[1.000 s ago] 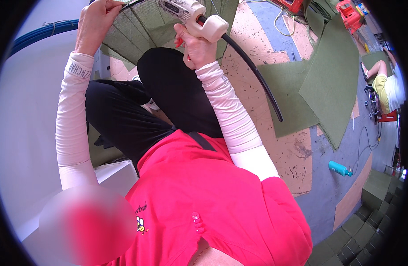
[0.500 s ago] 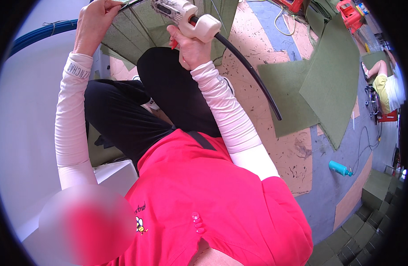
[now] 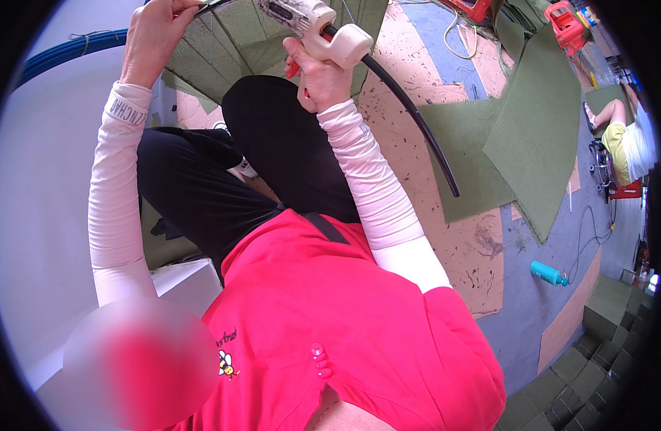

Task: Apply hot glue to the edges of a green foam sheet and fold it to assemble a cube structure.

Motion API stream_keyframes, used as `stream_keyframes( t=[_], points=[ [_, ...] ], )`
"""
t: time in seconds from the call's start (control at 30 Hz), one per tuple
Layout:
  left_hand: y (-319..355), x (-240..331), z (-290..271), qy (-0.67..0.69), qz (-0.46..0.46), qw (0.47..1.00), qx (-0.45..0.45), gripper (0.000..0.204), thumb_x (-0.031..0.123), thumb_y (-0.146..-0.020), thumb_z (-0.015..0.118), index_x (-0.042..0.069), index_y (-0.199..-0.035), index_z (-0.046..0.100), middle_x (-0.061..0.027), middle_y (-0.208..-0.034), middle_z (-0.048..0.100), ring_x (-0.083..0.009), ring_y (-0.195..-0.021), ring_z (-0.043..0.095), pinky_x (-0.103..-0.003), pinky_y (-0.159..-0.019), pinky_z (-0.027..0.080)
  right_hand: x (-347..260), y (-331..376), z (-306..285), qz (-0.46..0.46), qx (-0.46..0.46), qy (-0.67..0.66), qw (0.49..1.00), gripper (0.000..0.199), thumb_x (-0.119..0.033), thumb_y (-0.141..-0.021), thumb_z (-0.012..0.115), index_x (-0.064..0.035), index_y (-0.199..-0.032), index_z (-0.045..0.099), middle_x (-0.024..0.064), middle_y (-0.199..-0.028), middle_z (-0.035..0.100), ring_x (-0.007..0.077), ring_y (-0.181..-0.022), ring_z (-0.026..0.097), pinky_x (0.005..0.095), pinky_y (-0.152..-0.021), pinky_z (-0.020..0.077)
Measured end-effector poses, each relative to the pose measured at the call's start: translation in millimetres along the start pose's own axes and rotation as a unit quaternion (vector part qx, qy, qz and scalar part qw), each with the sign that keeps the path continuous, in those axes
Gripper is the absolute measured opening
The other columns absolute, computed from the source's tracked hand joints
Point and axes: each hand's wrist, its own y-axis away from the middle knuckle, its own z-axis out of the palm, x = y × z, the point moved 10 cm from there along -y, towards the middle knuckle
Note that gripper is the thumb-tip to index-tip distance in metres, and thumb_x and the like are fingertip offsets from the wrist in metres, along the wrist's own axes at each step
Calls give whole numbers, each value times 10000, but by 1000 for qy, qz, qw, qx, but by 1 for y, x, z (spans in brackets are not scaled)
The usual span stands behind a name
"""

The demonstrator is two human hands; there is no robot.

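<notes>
By the panel [image 3: 230, 47], the left hand [image 3: 155, 44] reaches up, fingertips pinched, on what I can't tell; the right hand [image 3: 326, 80] wraps a gun [image 3: 309, 23], its tip cut off.

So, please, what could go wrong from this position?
The long black rod sticks out behind the white gun-like tool, so it might catch on something if the right hand turns. The tool's front points toward the side where the left hand is, so a slip could perhaps touch it.
</notes>
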Motion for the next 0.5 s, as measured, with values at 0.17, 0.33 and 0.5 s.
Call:
stream_keyframes(
  t=[0.17, 0.33, 0.5],
  points=[
    [-1, -2, 0, -2, -6, 1000, 1, 403, -44, -735, 598, -47, -1137, 571, -157, -790, 681, -150, -703, 648, -271, -653, 514, -2, 0, -2, 3, -3, 32, 999, 207, -145, -811, 702, 5, -841, 564, 54, -667, 586, 135, -549, 576, 269, -494, 482],
    [0, -2, 0, -21, -18, 1000, -1, 398, -33, -740, 598, -46, -1137, 572, -159, -787, 680, -153, -698, 649, -272, -647, 513, -1, 2, -5, -3, 9, 4, 1000, 210, -137, -789, 722, 11, -857, 589, 47, -673, 595, 120, -539, 566, 247, -478, 468],
    [1, 0, -2, -15, -7, 1000, 8, 398, -31, -738, 597, -46, -1135, 573, -165, -790, 680, -160, -694, 651, -274, -648, 514, 0, -1, -3, -2, -3, 1, 1000, 220, -129, -775, 737, 14, -888, 614, 37, -699, 609, 103, -549, 563, 227, -490, 469]
  ],
)
